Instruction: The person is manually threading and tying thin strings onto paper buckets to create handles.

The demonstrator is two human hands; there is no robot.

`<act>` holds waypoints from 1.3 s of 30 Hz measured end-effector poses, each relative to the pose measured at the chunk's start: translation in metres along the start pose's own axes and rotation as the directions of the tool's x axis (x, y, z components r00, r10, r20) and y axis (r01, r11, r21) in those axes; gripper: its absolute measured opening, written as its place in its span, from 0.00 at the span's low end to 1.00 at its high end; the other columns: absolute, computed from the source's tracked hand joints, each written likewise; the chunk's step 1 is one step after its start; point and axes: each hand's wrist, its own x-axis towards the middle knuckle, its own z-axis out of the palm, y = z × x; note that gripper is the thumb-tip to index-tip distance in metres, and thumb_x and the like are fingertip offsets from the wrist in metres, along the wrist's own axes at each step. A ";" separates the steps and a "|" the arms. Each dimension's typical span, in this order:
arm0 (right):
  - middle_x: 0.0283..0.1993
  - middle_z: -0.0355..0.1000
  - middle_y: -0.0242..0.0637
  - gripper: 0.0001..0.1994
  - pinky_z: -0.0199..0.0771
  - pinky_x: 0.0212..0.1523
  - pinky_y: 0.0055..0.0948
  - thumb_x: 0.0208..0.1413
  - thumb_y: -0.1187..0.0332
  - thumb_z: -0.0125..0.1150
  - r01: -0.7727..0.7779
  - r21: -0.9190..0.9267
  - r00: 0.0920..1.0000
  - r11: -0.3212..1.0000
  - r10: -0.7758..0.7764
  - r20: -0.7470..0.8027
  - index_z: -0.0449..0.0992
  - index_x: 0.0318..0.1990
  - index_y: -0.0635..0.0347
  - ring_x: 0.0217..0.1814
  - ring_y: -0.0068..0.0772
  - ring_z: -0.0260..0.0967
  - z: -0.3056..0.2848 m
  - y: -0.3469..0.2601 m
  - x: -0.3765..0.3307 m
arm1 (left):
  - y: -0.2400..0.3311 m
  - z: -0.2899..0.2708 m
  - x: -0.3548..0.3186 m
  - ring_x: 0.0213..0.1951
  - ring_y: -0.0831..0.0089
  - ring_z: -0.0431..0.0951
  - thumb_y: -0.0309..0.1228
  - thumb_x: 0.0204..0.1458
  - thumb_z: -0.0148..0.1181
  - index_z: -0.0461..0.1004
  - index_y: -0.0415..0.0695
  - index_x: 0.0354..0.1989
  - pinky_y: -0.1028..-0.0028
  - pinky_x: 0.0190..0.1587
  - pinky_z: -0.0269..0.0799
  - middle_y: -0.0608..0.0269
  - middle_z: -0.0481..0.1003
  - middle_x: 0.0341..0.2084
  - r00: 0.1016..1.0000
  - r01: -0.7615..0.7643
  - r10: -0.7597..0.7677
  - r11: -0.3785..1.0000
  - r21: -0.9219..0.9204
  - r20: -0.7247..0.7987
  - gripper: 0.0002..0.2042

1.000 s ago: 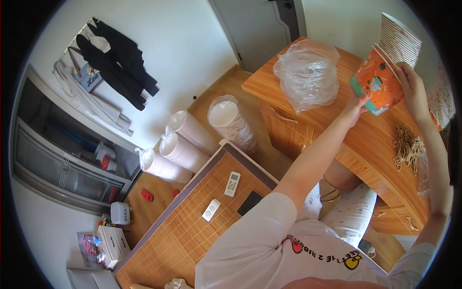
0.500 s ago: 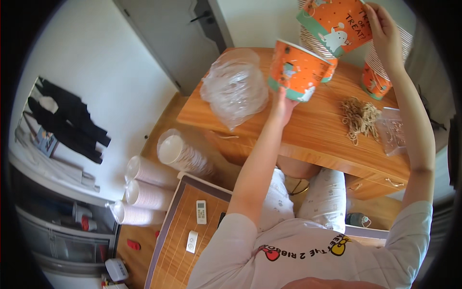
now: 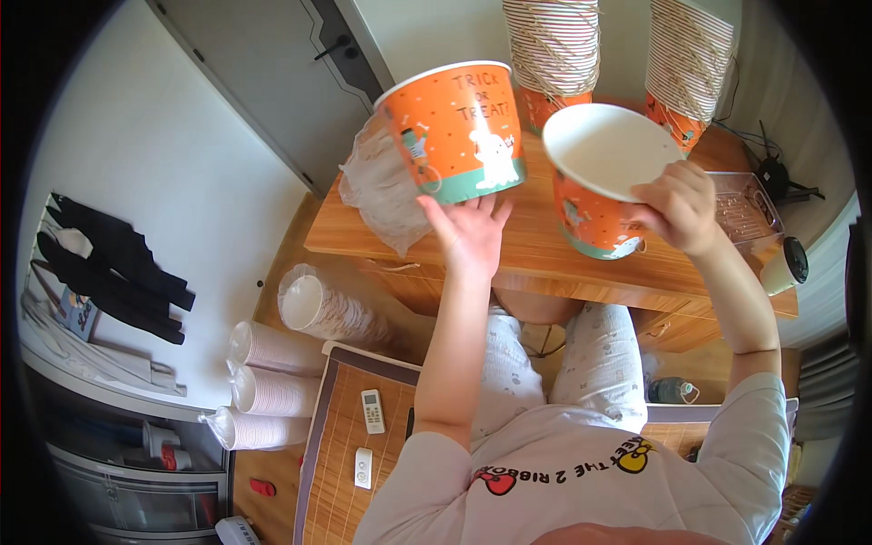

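My left hand [image 3: 470, 238] supports an orange paper bucket [image 3: 459, 123] from beneath, its fingers spread against the green base. That bucket is tilted, with a white ghost and lettering facing me. At its rim, my right hand [image 3: 679, 207] grips a second orange paper bucket [image 3: 590, 213], thumb outside. This one leans toward me, so its plain white inside shows and looks bare. The two buckets are apart, both held above the wooden desk [image 3: 536, 259]. Behind them stand two tall stacks of similar buckets, one in the middle [image 3: 556, 45] and one at right [image 3: 692, 68], with twine on their sides.
A crumpled clear plastic bag [image 3: 377, 195] lies on the desk's left. On the right are a clear packet [image 3: 745, 204] and a dark-lidded cup [image 3: 783, 269]. Wrapped stacks of white cups [image 3: 272, 391] sit at lower left, near a mat with a remote [image 3: 372, 411].
Both buckets have come nearer. The right one moved down and left from high up and now shows its open mouth; the left one moved left and up. My view has shifted too.
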 end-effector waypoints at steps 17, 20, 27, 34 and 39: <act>0.34 0.74 0.28 0.16 0.72 0.37 0.37 0.45 0.64 0.65 -0.071 0.064 0.997 0.995 0.070 0.022 0.75 0.43 0.53 0.37 0.34 0.71 0.187 0.015 0.009 | 0.057 0.089 -0.093 0.74 0.65 0.44 0.77 0.45 0.45 0.37 0.58 0.76 0.51 0.72 0.44 0.71 0.42 0.75 0.981 -0.191 0.191 0.943 0.274 0.025 0.55; 0.38 0.74 0.30 0.18 0.70 0.46 0.38 0.42 0.66 0.65 -0.124 0.231 0.989 0.965 0.100 0.111 0.76 0.44 0.54 0.43 0.35 0.70 0.213 0.025 -0.008 | 0.052 0.094 -0.092 0.74 0.65 0.45 0.77 0.44 0.45 0.39 0.58 0.76 0.52 0.72 0.46 0.71 0.43 0.74 0.989 -0.149 0.149 0.962 0.228 0.021 0.54; 0.43 0.74 0.37 0.12 0.68 0.50 0.41 0.54 0.63 0.65 -0.392 0.046 0.913 0.919 0.382 0.144 0.76 0.43 0.56 0.50 0.43 0.69 0.151 0.005 0.015 | 0.058 0.054 -0.090 0.71 0.53 0.50 0.77 0.33 0.60 0.45 0.38 0.72 0.56 0.73 0.47 0.49 0.48 0.71 0.973 -0.119 0.110 0.992 -0.033 -0.205 0.65; 0.36 0.75 0.42 0.06 0.70 0.43 0.37 0.57 0.72 0.61 -0.880 0.063 0.465 0.471 0.823 0.326 0.78 0.40 0.64 0.40 0.43 0.71 0.034 -0.005 -0.052 | 0.040 -0.019 -0.117 0.69 0.67 0.53 0.83 0.36 0.46 0.49 0.62 0.73 0.65 0.68 0.47 0.68 0.52 0.71 0.913 -0.077 0.145 0.979 0.187 -0.380 0.56; 0.35 0.75 0.45 0.04 0.72 0.41 0.36 0.53 0.75 0.64 -0.898 0.029 0.435 0.438 0.878 0.199 0.78 0.35 0.65 0.40 0.47 0.73 -0.003 -0.064 -0.112 | 0.015 -0.063 -0.143 0.72 0.54 0.49 0.82 0.33 0.50 0.39 0.57 0.76 0.61 0.70 0.52 0.59 0.45 0.74 0.983 0.169 -0.160 0.981 0.091 -0.091 0.63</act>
